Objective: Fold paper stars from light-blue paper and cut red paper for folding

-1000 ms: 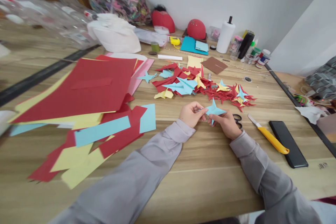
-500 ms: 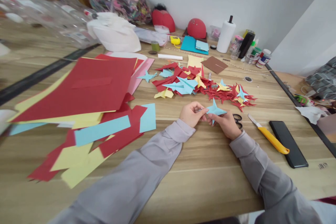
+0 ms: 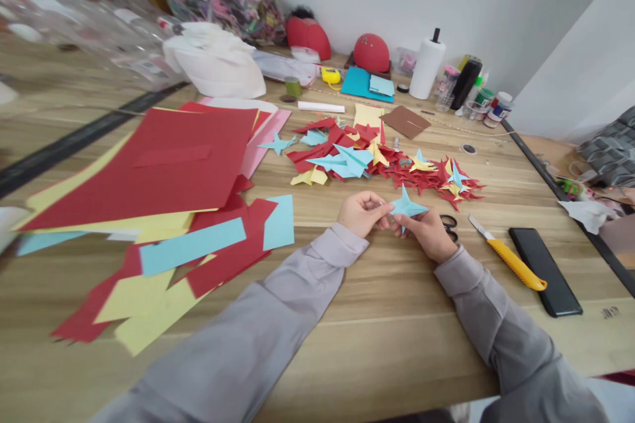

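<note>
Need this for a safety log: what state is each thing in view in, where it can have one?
Left hand: pinching the star
Right hand: pinching the star
Blue paper star: folded, held between both hands
Yellow knife: blade out, handle end overlapping the phone
Black phone: lying flat
Scissors: partly hidden; open or closed, cannot tell
White roll: standing upright

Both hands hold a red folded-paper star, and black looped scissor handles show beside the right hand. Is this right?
Not red: the head view shows a light-blue folded-paper star in the left hand and right hand. The scissor handles are as stated.
</note>
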Tool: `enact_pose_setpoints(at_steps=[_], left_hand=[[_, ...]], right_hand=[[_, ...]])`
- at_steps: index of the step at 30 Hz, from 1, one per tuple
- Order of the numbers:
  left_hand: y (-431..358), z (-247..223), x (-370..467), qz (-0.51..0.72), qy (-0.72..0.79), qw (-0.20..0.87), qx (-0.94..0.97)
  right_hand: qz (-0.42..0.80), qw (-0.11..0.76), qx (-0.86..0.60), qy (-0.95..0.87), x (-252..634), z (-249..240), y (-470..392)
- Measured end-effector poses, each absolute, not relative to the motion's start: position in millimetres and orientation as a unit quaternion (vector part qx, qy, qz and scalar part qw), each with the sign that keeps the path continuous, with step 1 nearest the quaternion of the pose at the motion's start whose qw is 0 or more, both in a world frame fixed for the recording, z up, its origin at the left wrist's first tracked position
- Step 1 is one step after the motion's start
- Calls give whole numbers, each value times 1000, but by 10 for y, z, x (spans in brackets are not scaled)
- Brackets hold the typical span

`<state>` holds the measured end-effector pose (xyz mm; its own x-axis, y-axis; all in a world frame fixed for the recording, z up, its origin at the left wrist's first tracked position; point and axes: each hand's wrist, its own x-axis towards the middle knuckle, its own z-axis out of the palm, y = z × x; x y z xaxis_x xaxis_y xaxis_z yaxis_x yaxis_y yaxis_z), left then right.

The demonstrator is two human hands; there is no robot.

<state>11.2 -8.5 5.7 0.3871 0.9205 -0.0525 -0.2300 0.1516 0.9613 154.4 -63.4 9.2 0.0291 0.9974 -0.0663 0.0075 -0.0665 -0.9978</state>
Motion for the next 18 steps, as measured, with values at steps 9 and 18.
enact_pose_setpoints(at_steps=[9,18], left_hand=[[-71,45,96,418,327,688,495],[-65,45,88,420,303,698,495]], right_hand=[[503,491,-512,-494,1554,102,-640],[511,493,-500,-496,1551,104,-642]])
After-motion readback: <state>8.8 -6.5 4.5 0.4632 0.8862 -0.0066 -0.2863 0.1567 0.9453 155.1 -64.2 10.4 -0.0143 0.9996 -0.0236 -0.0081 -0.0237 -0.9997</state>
